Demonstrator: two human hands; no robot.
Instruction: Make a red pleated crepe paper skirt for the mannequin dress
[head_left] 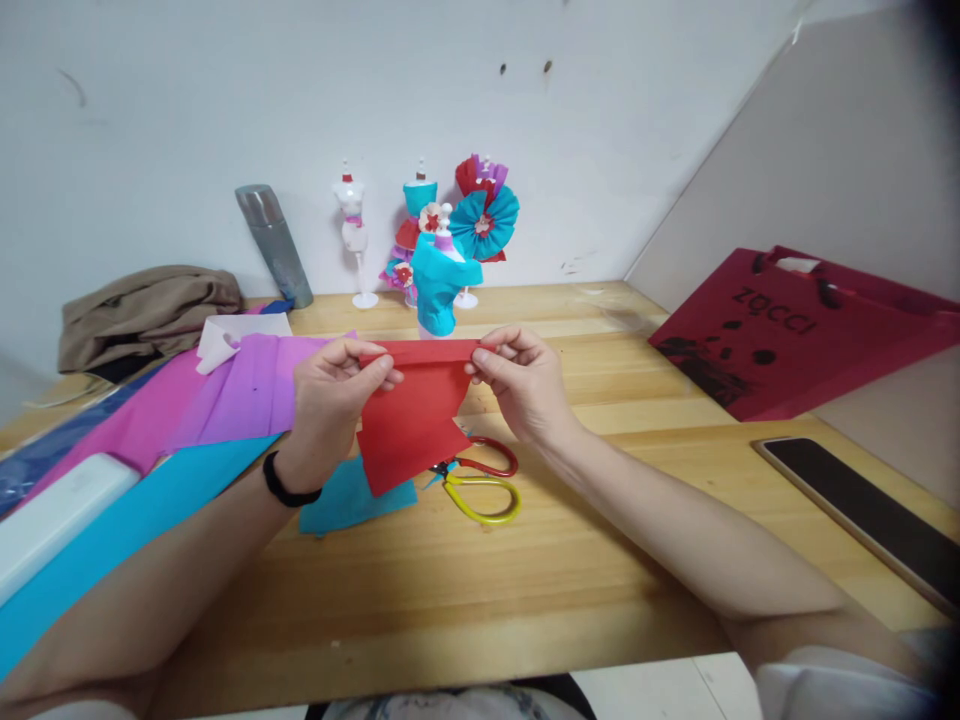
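Observation:
A piece of red crepe paper is stretched between my two hands, its top edge folded over in a narrow band. My left hand pinches the upper left corner, and my right hand pinches the upper right one. Partly hidden beneath the red paper lie scissors with one red and one yellow handle loop. A turquoise paper piece rests on the table just left of them. Just beyond my hands stands a small mannequin wrapped in turquoise paper.
Behind are a bare white mannequin, decorated mannequins with paper flowers, and a grey bottle. On the left lie brown cloth, purple paper and a white box-like object. A red bag and phone are right.

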